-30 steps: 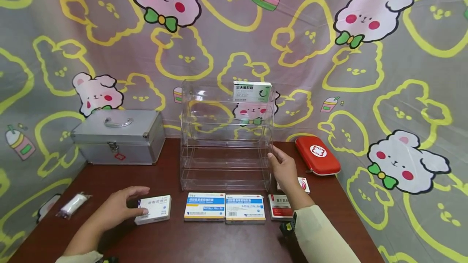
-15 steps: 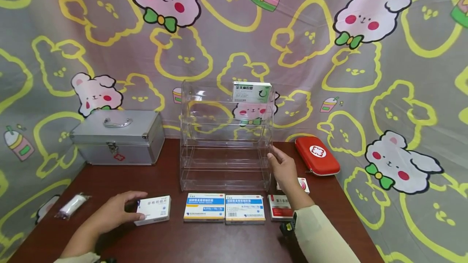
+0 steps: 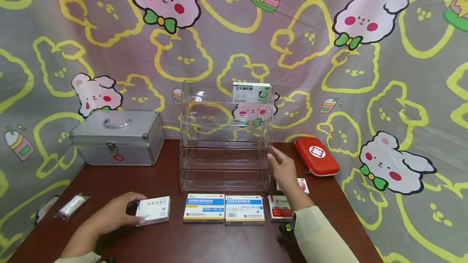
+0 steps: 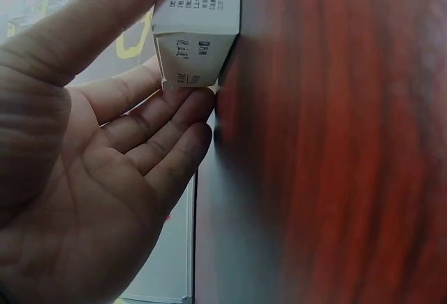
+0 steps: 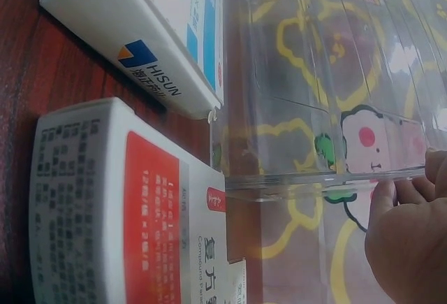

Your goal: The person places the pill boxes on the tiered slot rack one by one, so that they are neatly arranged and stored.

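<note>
- Step in hand, as judged: taking hold of the white box (image 3: 153, 210) with one hand while the other steadies the clear rack (image 3: 226, 184).
- White box position: label up and slightly turned on the near left of the tabletop (image 3: 219, 244); it appears to rest there rather than to be raised.
- Left hand (image 3: 115, 215): grips the white box at its left end, thumb on the near side and fingers on the far side.
- Right hand (image 3: 287, 173): pinches the right side panel of the rack; the right wrist view shows thumb and fingers on opposite faces of it.
- Rack contents: a green box (image 3: 252, 93) stands at the right of the top tier, label facing the near side.
- Adjacent items: the left blue box (image 3: 204, 208) and the right blue box (image 3: 244, 210) lie side by side before the rack; the red box (image 3: 280, 208), partly covered by the right forearm, lies to their right.
- Next move, as judged: lift the white box straight up, pass it over the rack's front lip and stand it label outward in a tier. Hold the rack firm throughout, as light plastic could slide if bumped.
</note>
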